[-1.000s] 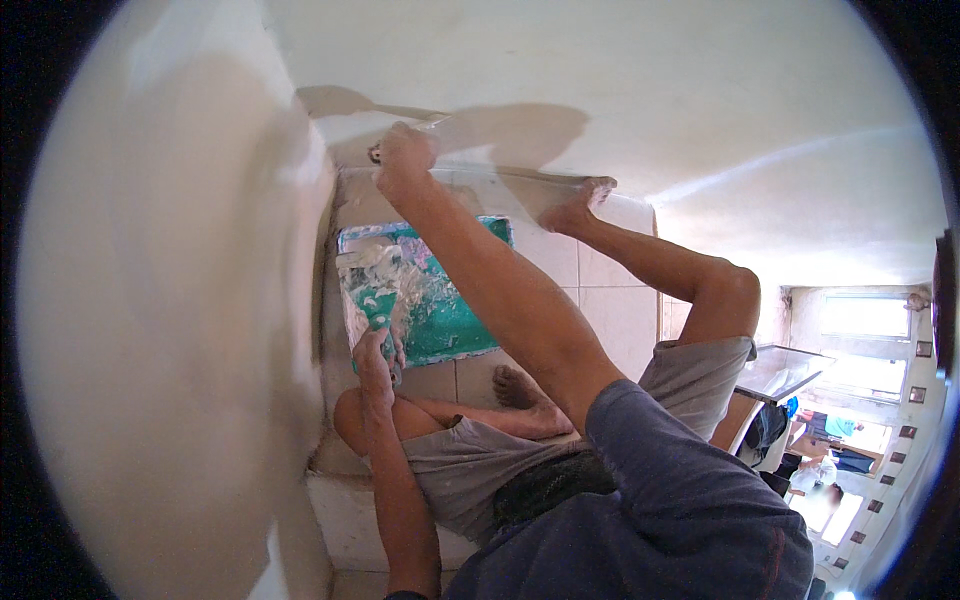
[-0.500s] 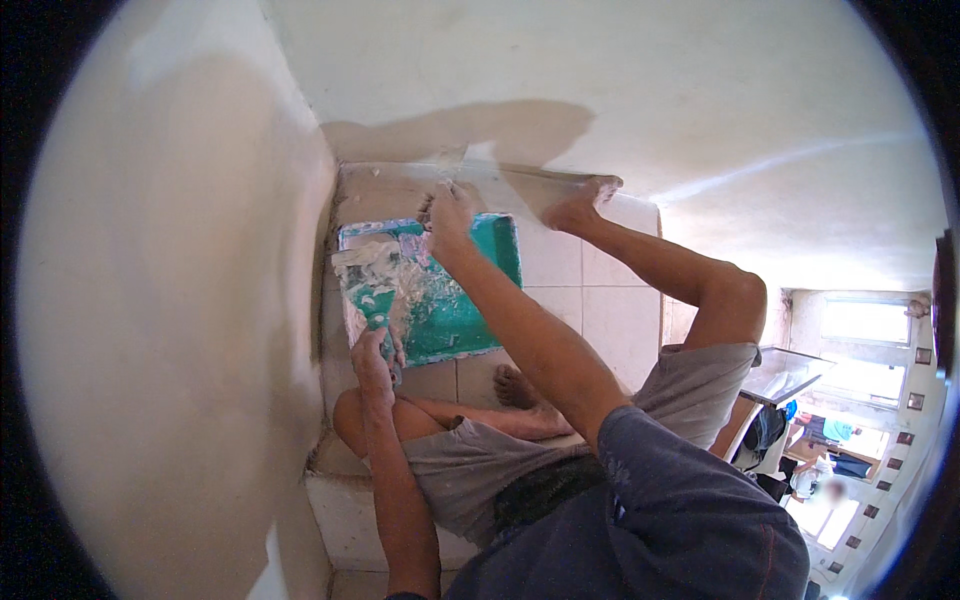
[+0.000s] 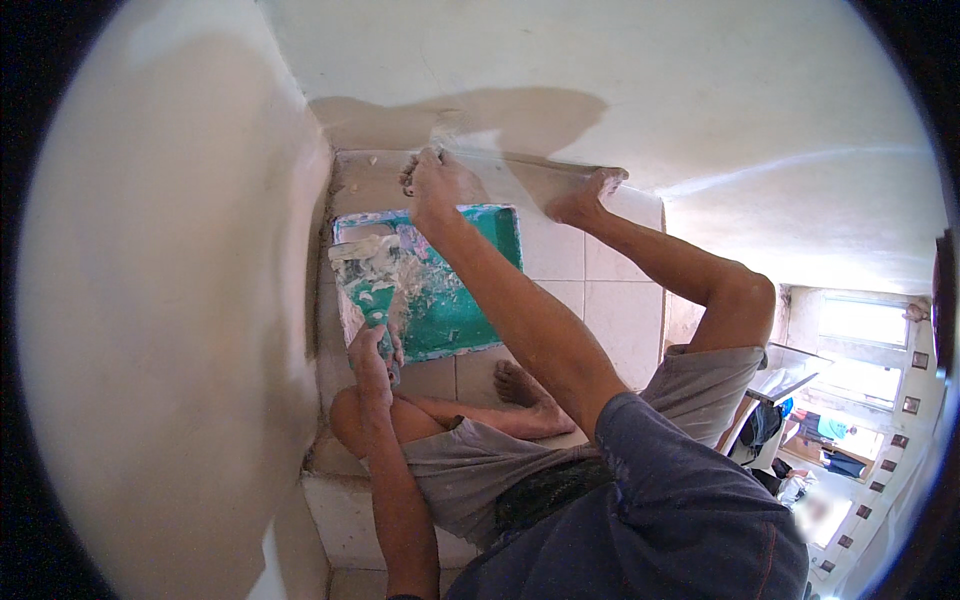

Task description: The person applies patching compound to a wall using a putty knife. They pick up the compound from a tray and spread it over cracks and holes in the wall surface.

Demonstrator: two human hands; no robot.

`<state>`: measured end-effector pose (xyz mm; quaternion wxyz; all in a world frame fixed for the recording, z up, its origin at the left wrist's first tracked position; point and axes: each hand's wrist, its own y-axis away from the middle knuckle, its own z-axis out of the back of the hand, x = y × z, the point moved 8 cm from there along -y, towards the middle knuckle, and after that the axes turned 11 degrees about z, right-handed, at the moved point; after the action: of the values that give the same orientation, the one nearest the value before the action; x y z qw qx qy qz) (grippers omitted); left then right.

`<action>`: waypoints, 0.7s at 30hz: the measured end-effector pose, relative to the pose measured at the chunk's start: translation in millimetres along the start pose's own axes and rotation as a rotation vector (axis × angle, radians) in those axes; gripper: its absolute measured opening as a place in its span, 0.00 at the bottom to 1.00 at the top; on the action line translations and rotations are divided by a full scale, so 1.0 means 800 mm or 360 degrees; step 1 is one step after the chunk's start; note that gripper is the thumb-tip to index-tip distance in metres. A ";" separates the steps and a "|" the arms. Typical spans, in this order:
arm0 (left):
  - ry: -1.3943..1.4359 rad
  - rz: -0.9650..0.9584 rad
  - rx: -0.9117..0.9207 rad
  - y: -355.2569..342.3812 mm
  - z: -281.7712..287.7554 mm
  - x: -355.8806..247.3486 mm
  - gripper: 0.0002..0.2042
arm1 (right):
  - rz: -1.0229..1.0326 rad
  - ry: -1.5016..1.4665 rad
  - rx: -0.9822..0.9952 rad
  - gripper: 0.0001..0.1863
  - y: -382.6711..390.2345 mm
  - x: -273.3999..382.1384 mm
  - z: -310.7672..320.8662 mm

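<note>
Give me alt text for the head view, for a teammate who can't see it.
The right hand grips a blurred blade near the foot of a pale wall. The left hand holds a paste-smeared green scraper over a green tray on tiles.

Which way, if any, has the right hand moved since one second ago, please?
Yes: judged against the wall corner, the right hand has moved rightward, away from that corner, and lower in view, nearer the green tray.
</note>
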<state>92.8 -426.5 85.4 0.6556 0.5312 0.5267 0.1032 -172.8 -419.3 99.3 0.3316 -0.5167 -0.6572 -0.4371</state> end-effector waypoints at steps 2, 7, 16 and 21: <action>0.0001 -0.0021 0.0013 -0.003 0.006 0.003 0.09 | -0.0020 -0.0007 0.0032 0.04 0.022 0.015 -0.017; 0.0026 -0.0071 0.0025 -0.008 0.007 0.006 0.09 | 0.0213 0.0058 0.0317 0.03 0.053 0.045 -0.014; 0.0026 -0.0011 0.0072 0.003 0.002 -0.001 0.08 | -0.0242 0.0402 0.0369 0.07 0.059 0.043 0.097; 0.0062 -0.0019 0.0093 0.001 0.004 0.001 0.08 | 0.0049 0.1055 0.0603 0.14 0.053 0.081 0.101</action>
<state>96.1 -427.6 85.6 0.6301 0.5448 0.5453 0.0942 -146.0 -316.2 134.3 0.6224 -0.2867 -0.5755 -0.4462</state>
